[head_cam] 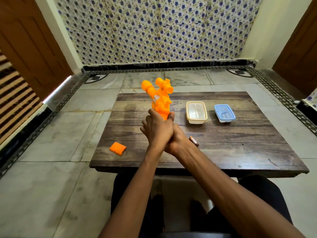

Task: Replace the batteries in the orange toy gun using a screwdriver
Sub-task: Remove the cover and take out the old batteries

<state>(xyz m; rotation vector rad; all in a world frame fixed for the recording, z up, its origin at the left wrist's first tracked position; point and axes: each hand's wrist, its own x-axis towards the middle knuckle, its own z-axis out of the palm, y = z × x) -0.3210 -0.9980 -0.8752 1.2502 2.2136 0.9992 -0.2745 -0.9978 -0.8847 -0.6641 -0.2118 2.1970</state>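
While held upright above the middle of the tabletop (pixel 223 148), blurred, muzzle end up and handle end down: orange toy gun (pixel 161 98). Round the handle, left grip (pixel 157 129), fingers curled on one side and thumb up the other. Tucked underneath and pressed against it at the base of the handle, right grip (pixel 176 142); mostly hidden, so cannot tell how far closed or whether holding anything. Off the gun and lying flat near the tabletop's left edge, well apart from it, orange cover (pixel 117 148). Just beside the right wrist, one battery (pixel 193 142) on the wood; impossible to say whether spent or fresh. Further back to the right, cream tub (pixel 196 112) and blue tub (pixel 224 113) side by side, contents too dim to name. No screwdriver in sight. Judging by all that: unscrewing and opening done, swap probably in hand. Left to do, most likely: seat the batteries, refit the cover, drive the screw home.
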